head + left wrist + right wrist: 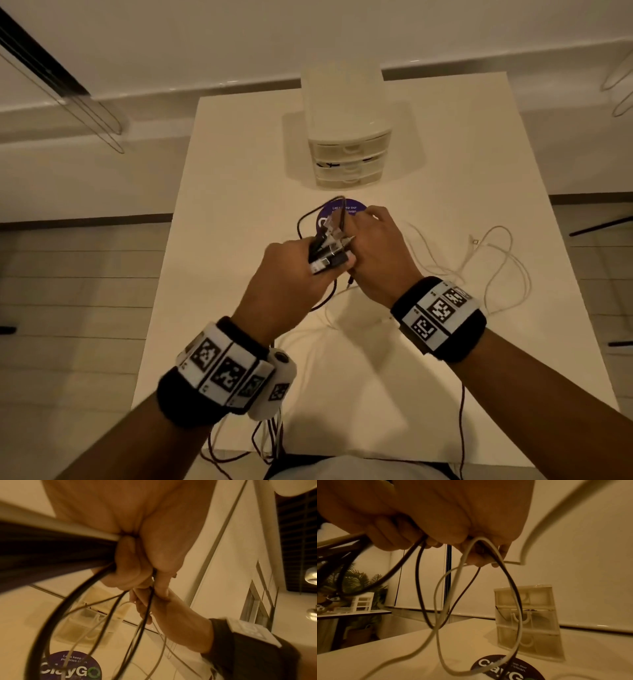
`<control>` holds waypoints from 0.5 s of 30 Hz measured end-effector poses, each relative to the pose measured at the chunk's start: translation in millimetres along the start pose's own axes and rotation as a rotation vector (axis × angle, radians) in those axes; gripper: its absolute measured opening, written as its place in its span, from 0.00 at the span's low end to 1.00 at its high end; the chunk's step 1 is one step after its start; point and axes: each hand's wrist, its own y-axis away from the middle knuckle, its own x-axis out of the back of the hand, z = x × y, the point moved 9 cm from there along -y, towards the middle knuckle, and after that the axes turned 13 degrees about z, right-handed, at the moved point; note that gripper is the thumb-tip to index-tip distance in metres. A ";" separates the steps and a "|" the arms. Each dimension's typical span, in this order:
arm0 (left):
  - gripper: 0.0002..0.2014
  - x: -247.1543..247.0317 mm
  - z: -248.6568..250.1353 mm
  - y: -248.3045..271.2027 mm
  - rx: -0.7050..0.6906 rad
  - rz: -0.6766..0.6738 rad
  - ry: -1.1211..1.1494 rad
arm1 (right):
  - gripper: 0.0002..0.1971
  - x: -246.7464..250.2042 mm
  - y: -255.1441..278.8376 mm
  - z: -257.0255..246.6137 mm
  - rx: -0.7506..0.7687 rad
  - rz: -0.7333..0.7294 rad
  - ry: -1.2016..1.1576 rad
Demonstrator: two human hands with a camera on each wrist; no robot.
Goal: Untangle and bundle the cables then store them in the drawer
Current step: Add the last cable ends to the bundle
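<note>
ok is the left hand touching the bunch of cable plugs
Touching. The head view shows the left hand curled round the bunch of cable plugs, with the plug ends sticking out past its fingers; no gap shows.

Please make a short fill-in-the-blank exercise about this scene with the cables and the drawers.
1. The drawer unit has ___ drawers.
2. The left hand grips a bunch of cable ___.
3. A white cable lies loose on the ___.
4. The round sticker is ___ in colour.

Missing words: three; ends; table; purple
</note>
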 end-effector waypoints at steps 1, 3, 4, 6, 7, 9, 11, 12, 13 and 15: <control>0.16 -1.7 -0.7 -0.9 -0.026 -0.003 -0.031 | 0.14 0.4 1.3 1.4 -0.005 0.019 0.002; 0.14 4.1 -0.2 -3.8 -0.056 0.039 -0.079 | 0.13 1.5 2.7 10.6 -0.054 0.071 -0.046; 0.12 14.1 0.5 -5.8 -0.060 0.098 -0.071 | 0.12 -1.2 3.8 19.4 -0.095 0.078 -0.066; 0.14 42.6 -1.6 -7.1 -0.023 0.233 0.037 | 0.09 -14.6 11.1 43.9 -0.173 0.052 -0.087; 0.15 58.8 -2.5 -4.9 0.008 0.291 0.122 | 0.08 -22.9 16.8 56.9 -0.189 0.034 -0.078; 0.14 87.8 -0.6 2.6 0.024 0.348 0.246 | 0.11 -35.8 25.9 76.6 -0.173 -0.003 -0.002; 0.13 112.4 -1.2 10.9 0.026 0.385 0.342 | 0.16 -44.0 28.2 90.4 -0.164 -0.036 0.083; 0.14 124.3 -3.6 14.0 0.034 0.404 0.393 | 0.18 -45.1 26.2 94.0 -0.162 -0.043 0.104; 0.15 134.2 -7.0 16.3 0.055 0.404 0.432 | 0.20 -44.1 22.7 96.1 -0.163 -0.039 0.109; 0.21 143.3 -14.0 20.7 0.103 0.346 0.408 | 0.19 -38.7 13.5 100.1 -0.174 0.000 0.096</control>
